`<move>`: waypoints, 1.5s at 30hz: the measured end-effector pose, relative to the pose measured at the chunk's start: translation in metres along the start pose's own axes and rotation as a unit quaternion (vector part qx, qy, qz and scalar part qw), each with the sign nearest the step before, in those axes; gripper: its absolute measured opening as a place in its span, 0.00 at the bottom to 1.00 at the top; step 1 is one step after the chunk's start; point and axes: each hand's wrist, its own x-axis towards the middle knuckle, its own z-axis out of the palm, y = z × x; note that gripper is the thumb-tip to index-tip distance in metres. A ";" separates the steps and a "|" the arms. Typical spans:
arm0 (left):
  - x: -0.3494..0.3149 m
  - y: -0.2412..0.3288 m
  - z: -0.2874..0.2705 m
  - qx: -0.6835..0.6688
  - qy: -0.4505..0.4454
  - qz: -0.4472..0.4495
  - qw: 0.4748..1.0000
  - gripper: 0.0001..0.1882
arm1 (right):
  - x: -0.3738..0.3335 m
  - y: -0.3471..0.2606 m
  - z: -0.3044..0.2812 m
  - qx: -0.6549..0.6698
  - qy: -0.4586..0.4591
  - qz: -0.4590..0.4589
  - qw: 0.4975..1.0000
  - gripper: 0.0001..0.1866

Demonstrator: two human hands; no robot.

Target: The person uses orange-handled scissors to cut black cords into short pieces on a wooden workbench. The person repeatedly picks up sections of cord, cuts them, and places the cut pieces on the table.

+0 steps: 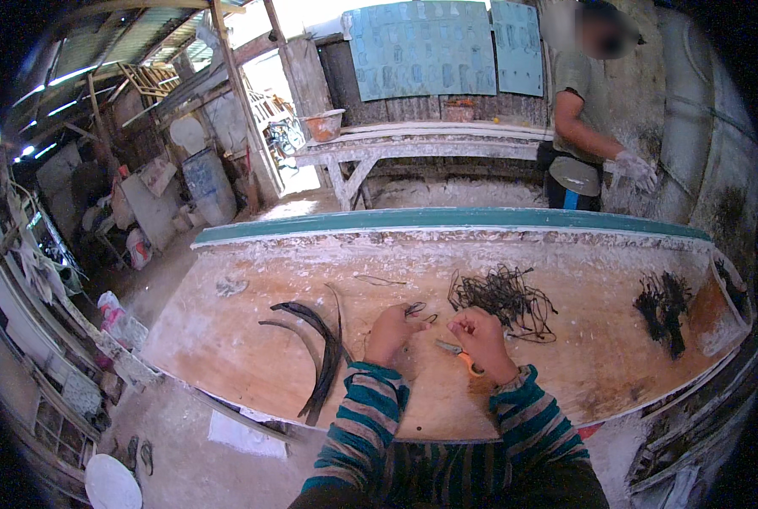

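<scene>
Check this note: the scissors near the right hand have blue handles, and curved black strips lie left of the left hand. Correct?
No: the head view shows the scissors near the right hand have orange handles, not blue; the rest holds.

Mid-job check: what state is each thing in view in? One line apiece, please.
Left hand: fingers closed on a thin dark loop.
Right hand: fingertips together; anything pinched is unclear.
Orange-handled scissors: lying down; blades open or shut, unclear.
Black strips: curved, laid side by side.
Black strand pile: loose, tangled.
Dark bundles: bunched at the right.
Worktable: smeared with white.
Orange tub: upright, contents unclear.
</scene>
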 end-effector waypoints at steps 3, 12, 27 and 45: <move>0.000 0.004 0.001 0.003 -0.040 -0.050 0.998 0.22 | -0.002 0.000 0.001 0.018 0.010 -0.008 1.000 0.05; 0.015 0.004 0.020 -0.313 -0.058 -0.102 0.942 0.13 | -0.001 0.007 0.002 0.086 0.020 0.020 0.996 0.07; 0.000 0.021 0.060 -0.646 -0.068 -0.094 0.754 0.10 | -0.003 0.015 0.012 0.246 -0.088 0.076 0.962 0.05; 0.012 0.003 0.036 -0.603 0.078 -0.115 0.786 0.16 | 0.012 0.051 -0.036 -0.309 0.054 0.072 0.947 0.07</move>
